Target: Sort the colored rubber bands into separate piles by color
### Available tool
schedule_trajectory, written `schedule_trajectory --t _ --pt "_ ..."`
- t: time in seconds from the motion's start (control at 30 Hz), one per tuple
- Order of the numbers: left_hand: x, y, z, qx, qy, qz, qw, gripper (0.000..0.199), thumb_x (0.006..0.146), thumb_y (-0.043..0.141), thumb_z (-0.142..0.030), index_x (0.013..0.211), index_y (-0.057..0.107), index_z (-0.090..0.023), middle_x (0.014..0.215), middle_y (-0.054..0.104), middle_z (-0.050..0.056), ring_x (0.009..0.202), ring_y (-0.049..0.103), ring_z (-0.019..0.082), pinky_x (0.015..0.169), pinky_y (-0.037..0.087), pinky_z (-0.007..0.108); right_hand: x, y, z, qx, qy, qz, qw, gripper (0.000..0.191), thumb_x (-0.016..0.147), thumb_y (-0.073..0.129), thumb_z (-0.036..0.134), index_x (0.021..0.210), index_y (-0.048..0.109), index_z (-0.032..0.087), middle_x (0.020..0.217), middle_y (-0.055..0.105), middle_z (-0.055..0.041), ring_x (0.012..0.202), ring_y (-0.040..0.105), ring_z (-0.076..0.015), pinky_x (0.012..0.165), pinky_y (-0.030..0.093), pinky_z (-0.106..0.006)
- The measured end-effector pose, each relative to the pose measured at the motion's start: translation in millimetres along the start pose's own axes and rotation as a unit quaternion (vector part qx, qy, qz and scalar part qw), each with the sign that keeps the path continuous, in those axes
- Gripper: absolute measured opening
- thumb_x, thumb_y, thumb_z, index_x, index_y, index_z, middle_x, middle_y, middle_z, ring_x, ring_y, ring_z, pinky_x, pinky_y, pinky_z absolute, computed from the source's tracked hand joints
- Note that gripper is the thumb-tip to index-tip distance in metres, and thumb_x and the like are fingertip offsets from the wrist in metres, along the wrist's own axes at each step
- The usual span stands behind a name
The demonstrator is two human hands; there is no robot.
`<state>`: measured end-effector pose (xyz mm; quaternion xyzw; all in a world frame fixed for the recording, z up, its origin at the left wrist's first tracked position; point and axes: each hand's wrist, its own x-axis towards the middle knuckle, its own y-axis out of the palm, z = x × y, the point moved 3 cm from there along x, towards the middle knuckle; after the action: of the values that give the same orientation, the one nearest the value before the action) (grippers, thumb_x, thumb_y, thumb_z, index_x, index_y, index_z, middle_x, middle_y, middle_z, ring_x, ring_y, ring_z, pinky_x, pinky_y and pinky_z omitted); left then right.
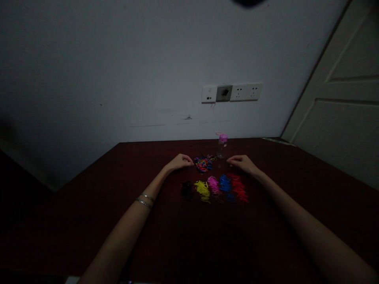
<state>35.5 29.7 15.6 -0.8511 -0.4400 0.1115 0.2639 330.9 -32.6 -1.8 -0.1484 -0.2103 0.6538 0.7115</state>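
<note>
My left hand (179,161) rests at the left edge of a mixed heap of small coloured elastic bands (203,163), thumb and fingers pinched together. Across from it, my right hand (242,163) is also closed in a pinch, just right of a clear bottle with a pink cap (222,146). Whether either pinch holds a band is too small and dark to see. Nearer to me lie sorted piles in a row: black bands (187,190), yellow bands (203,191), pink bands (213,184), blue bands (225,183) and red bands (239,188).
A dark red-brown table (189,240) spans the view and meets a pale wall (148,79) at the back. Wall sockets (238,92) sit above the bottle. On the right stands a panelled door (343,118). The light is dim.
</note>
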Motion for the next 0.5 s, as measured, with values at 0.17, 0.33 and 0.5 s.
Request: schedule_trajectory --t 0.17,0.33,0.5 --pt "0.8 22.2 -22.1 0.052 0.043 0.079 0.995 0.028 0.06 0.064 -0.032 0.078 0.065 -0.01 0.052 0.048 -0.004 0.048 0.036 0.005 0.048 0.026 0.018 4.0 -6.8 -16.2 0.005 0.009 -0.033 0.999 0.037 0.066 0.057 0.043 0.083 0.067 0.011 0.062 0.061 -0.0036 0.044 0.043 -0.0068 0.039 0.032 -0.019" --pt "-0.9 33.4 -30.7 0.111 0.068 0.103 0.986 0.023 0.062 0.062 -0.028 0.078 0.064 -0.012 0.054 0.047 -0.005 0.049 0.038 0.006 0.048 0.027 0.018 5.1 -4.4 -19.5 -0.004 0.014 -0.024 1.0 0.037 0.065 0.057 0.042 0.083 0.067 0.011 0.06 0.06 -0.0027 0.044 0.042 -0.0064 0.039 0.03 -0.019" --pt "-2.1 35.0 -29.6 0.143 0.076 0.099 0.982 0.017 0.064 0.059 -0.024 0.074 0.064 -0.012 0.054 0.047 -0.004 0.051 0.04 0.006 0.05 0.028 0.019 5.4 -3.8 -20.3 -0.003 0.018 -0.015 1.0 0.036 0.065 0.058 0.041 0.083 0.066 0.01 0.059 0.059 -0.0016 0.042 0.039 -0.0056 0.038 0.027 -0.019"
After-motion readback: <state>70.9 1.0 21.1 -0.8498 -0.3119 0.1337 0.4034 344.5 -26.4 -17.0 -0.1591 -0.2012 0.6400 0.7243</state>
